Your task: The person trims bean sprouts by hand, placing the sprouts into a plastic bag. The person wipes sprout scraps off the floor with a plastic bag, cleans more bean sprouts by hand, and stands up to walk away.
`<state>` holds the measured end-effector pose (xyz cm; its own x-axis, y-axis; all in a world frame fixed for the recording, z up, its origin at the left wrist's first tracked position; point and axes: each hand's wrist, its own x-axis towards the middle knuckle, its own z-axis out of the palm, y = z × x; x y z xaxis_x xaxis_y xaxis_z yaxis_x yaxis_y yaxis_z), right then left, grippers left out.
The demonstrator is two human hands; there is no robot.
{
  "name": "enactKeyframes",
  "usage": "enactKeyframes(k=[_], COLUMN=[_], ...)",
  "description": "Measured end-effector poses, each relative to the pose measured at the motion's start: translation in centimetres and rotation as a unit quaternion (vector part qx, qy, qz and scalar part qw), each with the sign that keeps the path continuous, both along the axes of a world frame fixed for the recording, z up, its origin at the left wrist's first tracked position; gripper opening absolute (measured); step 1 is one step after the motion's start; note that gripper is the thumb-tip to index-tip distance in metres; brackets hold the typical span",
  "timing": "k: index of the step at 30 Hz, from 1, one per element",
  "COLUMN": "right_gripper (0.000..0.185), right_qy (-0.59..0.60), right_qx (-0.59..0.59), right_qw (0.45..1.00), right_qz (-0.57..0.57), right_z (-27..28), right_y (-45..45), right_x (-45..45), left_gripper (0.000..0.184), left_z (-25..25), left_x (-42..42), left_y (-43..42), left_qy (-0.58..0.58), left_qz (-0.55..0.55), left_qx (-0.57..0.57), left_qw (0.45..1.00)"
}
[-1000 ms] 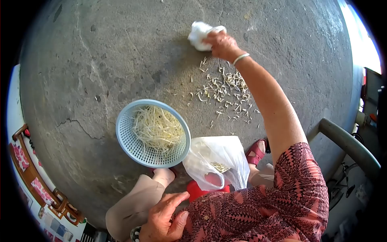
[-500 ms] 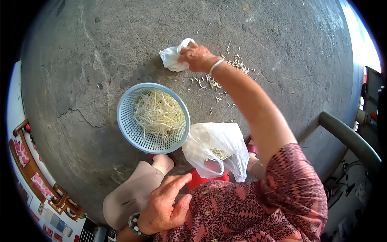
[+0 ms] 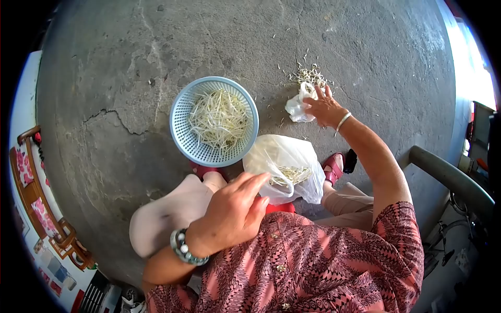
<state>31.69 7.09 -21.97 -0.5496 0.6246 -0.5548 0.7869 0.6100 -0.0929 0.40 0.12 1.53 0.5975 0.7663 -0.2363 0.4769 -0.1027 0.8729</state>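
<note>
My right hand [image 3: 324, 108] is over the concrete floor, its fingers spread and touching a small crumpled white plastic bag [image 3: 299, 108]. Just beyond the bag lies a pile of short sprout scraps [image 3: 311, 76]. My left hand [image 3: 233, 211] hovers in front of my shirt, fingers together but extended, thumb apart, with nothing in it. A light blue round basket [image 3: 178, 131] holds a heap of long white bean sprouts [image 3: 220, 120]. Between my feet, a larger white plastic bag [image 3: 308, 150] with more sprouts [image 3: 290, 175] in it sits over something red.
A grey curved rail [image 3: 450, 176] stands at the right, with a bicycle [image 3: 442, 245] behind it. Wooden furniture with pink floral cushions [image 3: 44, 216] is along the left edge. My red shoes [image 3: 333, 168] are beside the larger bag.
My right hand has swept left, then back right with the small white bag, and its fingers have spread. The scraps are gathered closer together. My left hand has risen towards the larger bag.
</note>
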Motion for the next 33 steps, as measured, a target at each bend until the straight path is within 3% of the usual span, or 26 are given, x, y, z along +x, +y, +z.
enactKeyframes(k=[5, 7, 10, 15, 19, 22, 25, 26, 29, 30, 33], right_gripper=[0.023, 0.019, 0.027, 0.045, 0.033, 0.025, 0.021, 0.021, 0.023, 0.023, 0.023], right_qy=[-0.041, -0.051, 0.042, 0.072, 0.043, 0.033, 0.036, 0.049, 0.085, 0.099, 0.132], right_qx=[0.035, -0.021, -0.046, -0.089, -0.073, -0.032, -0.004, -0.005, 0.002, 0.010, 0.018], right_qw=[0.993, 0.986, 0.971, 0.958, 0.948, 0.950, 0.942, 0.936, 0.920, 0.912, 0.905], right_qz=[-0.101, -0.157, -0.232, -0.264, -0.307, -0.308, -0.334, -0.347, -0.382, -0.398, -0.403], right_z=[3.0, 4.9, 7.2, 10.3, 13.7, 10.9, 11.9, 12.4, 12.7, 12.4, 12.6], right_y=[-4.2, -5.4, -8.5, -14.1, -18.4, -19.5, -19.6, -19.5, -19.4, -19.6, -20.4], right_x=[-2.6, -3.9, -4.7, -6.0, -6.7, -5.2, -4.3, -4.0, -3.7, -3.7, -3.9], left_gripper=[0.032, 0.025, 0.020, 0.024, 0.026, 0.029, 0.035, 0.041, 0.033, 0.036, 0.024], left_z=[-0.7, -1.6, -2.6, -3.3, -4.6, -6.9, -5.9, -5.3, -7.1, -8.4, -11.5], left_x=[-0.2, -0.2, 0.1, 0.6, 0.7, 0.3, -1.1, -0.4, 2.0, 3.2, 7.6], left_y=[-2.0, -2.8, -4.0, -5.1, -5.8, -6.7, -9.5, -9.7, -10.7, -11.3, -13.5], left_qy=[0.122, 0.166, 0.208, 0.227, 0.277, 0.331, 0.329, 0.392, 0.334, 0.269, 0.031], left_qz=[-0.104, -0.140, -0.206, -0.268, -0.290, -0.355, -0.366, -0.402, -0.327, -0.299, -0.192], left_qx=[0.017, 0.028, 0.030, 0.035, 0.056, 0.030, 0.224, 0.201, 0.096, 0.098, 0.117], left_qw=[0.987, 0.976, 0.956, 0.936, 0.914, 0.874, 0.841, 0.803, 0.879, 0.910, 0.974])
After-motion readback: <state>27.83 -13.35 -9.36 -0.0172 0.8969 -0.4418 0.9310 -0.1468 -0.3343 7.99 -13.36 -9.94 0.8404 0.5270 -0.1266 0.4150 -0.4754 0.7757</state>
